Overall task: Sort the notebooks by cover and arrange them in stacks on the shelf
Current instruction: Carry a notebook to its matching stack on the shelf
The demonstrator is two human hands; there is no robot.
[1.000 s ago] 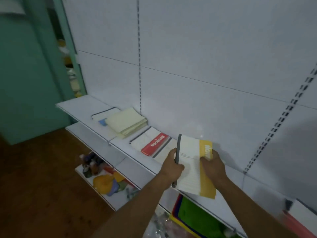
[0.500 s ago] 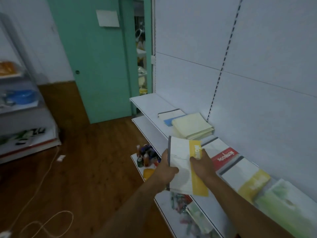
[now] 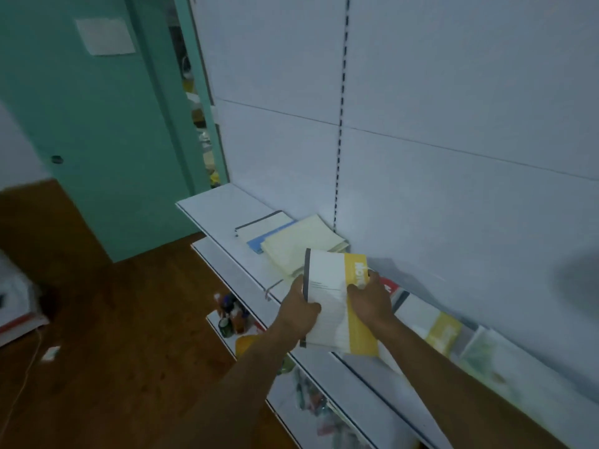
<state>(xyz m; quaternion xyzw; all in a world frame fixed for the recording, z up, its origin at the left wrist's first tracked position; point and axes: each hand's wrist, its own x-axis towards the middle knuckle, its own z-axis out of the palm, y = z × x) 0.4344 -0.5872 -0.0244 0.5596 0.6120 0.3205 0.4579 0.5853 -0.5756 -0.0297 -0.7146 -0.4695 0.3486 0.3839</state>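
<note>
Both hands, left hand [image 3: 299, 311] and right hand [image 3: 369, 298], pinch the white notebook with a yellow band [image 3: 337, 299] by its side edges, held above the white shelf's [image 3: 214, 205] front edge, probably checking the cover to pick its stack.

Small shop: slotted white display shelving [image 3: 223, 205] w/ notebooks [image 3: 303, 244], craft supplies [image 3: 233, 314] below.

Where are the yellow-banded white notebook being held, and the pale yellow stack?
Yellow-banded white notebook [image 3: 330, 286]: head view, white cover centre.
Pale yellow notebook stack [image 3: 298, 244]: head view, top cover.
</note>
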